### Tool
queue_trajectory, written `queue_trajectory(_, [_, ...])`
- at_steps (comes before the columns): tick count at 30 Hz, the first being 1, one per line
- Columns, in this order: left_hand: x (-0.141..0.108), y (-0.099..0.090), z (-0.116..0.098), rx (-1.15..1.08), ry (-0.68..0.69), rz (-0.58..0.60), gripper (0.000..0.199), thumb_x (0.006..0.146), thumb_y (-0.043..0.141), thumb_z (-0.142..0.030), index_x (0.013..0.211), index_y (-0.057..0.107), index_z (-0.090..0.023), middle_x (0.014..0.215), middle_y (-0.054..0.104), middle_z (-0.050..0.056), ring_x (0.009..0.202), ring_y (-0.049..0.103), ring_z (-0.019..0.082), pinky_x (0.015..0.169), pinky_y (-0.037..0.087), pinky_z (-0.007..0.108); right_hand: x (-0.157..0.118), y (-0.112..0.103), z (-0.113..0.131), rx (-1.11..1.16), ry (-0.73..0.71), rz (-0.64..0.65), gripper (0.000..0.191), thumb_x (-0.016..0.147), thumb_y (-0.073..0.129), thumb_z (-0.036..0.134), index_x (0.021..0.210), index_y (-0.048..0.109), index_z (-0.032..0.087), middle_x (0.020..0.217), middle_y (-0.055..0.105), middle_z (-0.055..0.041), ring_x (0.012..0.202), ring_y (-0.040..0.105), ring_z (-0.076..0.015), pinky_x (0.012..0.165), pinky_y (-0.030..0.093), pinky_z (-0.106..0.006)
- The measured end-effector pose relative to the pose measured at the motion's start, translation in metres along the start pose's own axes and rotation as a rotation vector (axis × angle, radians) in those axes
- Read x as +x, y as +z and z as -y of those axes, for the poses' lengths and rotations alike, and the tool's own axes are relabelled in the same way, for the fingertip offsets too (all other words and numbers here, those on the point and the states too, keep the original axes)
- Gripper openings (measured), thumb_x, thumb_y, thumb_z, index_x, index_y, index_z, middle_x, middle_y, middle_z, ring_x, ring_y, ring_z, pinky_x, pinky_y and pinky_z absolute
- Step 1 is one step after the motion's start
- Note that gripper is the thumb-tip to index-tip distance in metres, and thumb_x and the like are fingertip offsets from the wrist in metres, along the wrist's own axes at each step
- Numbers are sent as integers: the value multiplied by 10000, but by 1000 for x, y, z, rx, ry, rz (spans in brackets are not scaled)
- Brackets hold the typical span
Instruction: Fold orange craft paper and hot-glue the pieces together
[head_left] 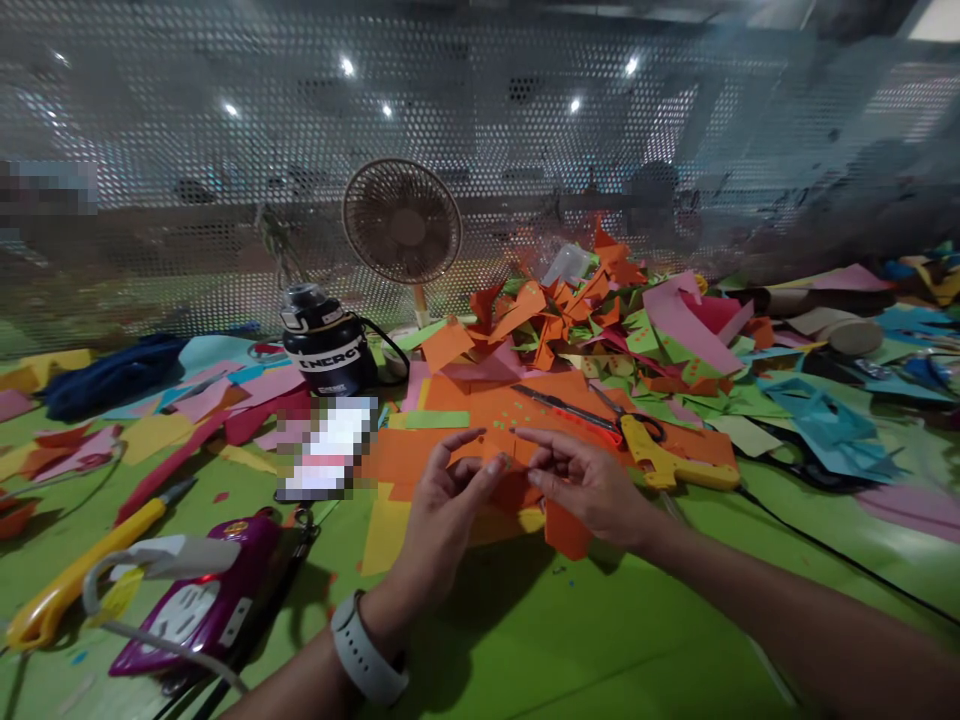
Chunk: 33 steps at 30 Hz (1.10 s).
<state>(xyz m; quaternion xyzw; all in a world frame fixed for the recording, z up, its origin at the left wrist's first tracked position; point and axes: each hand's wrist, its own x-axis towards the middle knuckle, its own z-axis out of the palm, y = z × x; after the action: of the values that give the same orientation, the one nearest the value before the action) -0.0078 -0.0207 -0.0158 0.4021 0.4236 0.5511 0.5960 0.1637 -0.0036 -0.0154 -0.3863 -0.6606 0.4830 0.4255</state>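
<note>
My left hand, with a pale watch at its wrist, curls its thumb and fingers around a small piece of orange paper. Facing it, my right hand pinches the same piece from the other side; its exact shape is partly hidden by the fingers. Orange and yellow sheets lie beneath both hands. Just beyond the fingertips are tiny green scraps, a black craft knife and a light green strip. A yellow glue gun lies right of my right hand, with scissors beside it.
A heap of cut paper rises at the back, before a perforated metal screen. A fan and a dark bottle stand left of it. At left are a purple power strip, a yellow-handled tool and a phone.
</note>
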Motion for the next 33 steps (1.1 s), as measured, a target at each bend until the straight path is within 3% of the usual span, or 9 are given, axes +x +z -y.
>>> queue_trajectory(3, [1, 1, 1, 1, 39, 2, 494, 706, 772, -298, 1113, 506, -213, 589, 575, -101, 573, 599, 104, 648, 471, 242, -2, 3, 1, -54, 8, 34, 453, 831, 578, 266, 1276, 561, 182, 811, 581, -5, 723, 561, -118, 713, 501, -264])
queue_trajectory(8, [3, 0, 2, 2, 57, 29, 498, 697, 777, -313, 1094, 492, -217, 590, 543, -111, 555, 578, 99, 622, 469, 239, -2, 5, 0, -60, 27, 45, 454, 831, 580, 281, 1275, 562, 192, 825, 582, -14, 737, 558, -132, 725, 499, -284])
queue_trajectory(13, [4, -4, -1, 51, 22, 9, 480, 771, 685, -474, 1152, 551, -215, 780, 628, -26, 746, 607, 130, 680, 493, 240, 3, -3, -1, -6, 40, 23, 470, 806, 623, 290, 1263, 573, 192, 826, 563, -5, 719, 543, -119, 704, 489, -270])
queue_trajectory(16, [5, -8, -2, 29, -75, 50, 426, 774, 647, -545, 1019, 631, -197, 836, 641, 14, 828, 630, 177, 692, 528, 282, 7, -11, 1, 22, 39, -18, 479, 794, 638, 286, 1257, 572, 182, 819, 563, 1, 709, 541, -109, 700, 484, -262])
queue_trajectory(21, [7, -9, -2, 126, -142, 197, 323, 681, 768, -454, 805, 687, -168, 803, 707, 42, 763, 668, 173, 651, 523, 249, 11, -19, -3, 31, 33, -83, 498, 778, 646, 290, 1254, 566, 164, 806, 568, 10, 698, 550, -103, 706, 487, -262])
queue_trajectory(27, [11, -9, -1, 148, -174, 158, 368, 622, 789, -476, 788, 680, -166, 756, 718, 45, 706, 681, 186, 552, 520, 249, 14, -18, -1, -205, -47, -77, 485, 805, 613, 346, 1244, 582, 141, 854, 629, -31, 749, 587, -135, 746, 507, -304])
queue_trajectory(30, [14, -12, 0, 119, -96, 77, 359, 621, 790, -460, 791, 672, -168, 772, 717, 37, 739, 686, 184, 576, 527, 244, 15, -34, 22, -316, -106, -126, 493, 838, 584, 393, 1264, 572, 146, 1008, 665, -82, 845, 629, -162, 808, 512, -325])
queue_trajectory(33, [18, -15, 1, 81, -43, 6, 357, 637, 781, -455, 817, 671, -167, 804, 712, 38, 817, 685, 199, 617, 546, 256, 8, -71, 49, -438, -136, -204, 443, 873, 534, 379, 1268, 573, 183, 1098, 678, -91, 955, 646, -195, 840, 514, -342])
